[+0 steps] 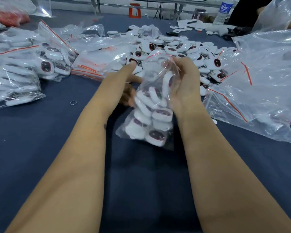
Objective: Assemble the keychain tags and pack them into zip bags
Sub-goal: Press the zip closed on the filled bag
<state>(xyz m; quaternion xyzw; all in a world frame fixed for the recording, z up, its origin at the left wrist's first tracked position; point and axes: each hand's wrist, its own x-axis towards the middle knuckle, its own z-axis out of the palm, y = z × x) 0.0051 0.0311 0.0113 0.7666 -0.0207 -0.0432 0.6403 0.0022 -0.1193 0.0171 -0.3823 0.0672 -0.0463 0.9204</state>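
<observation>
A clear zip bag (149,118) with a red seal strip, filled with several white keychain tags with dark oval faces, hangs upright above the dark blue table (57,148). My right hand (186,84) grips the bag's upper right side through the plastic. My left hand (123,83) holds its left side, lower fingers curled against the bag and index finger stretched toward the top. A heap of loose white tags (173,46) lies just behind the bag.
Filled zip bags (29,64) are piled at the left. Empty clear bags (262,84) lie at the right. A loose metal key ring (73,102) rests on the table left of my forearm. A water bottle (224,10) and another person's sleeve are at the far right.
</observation>
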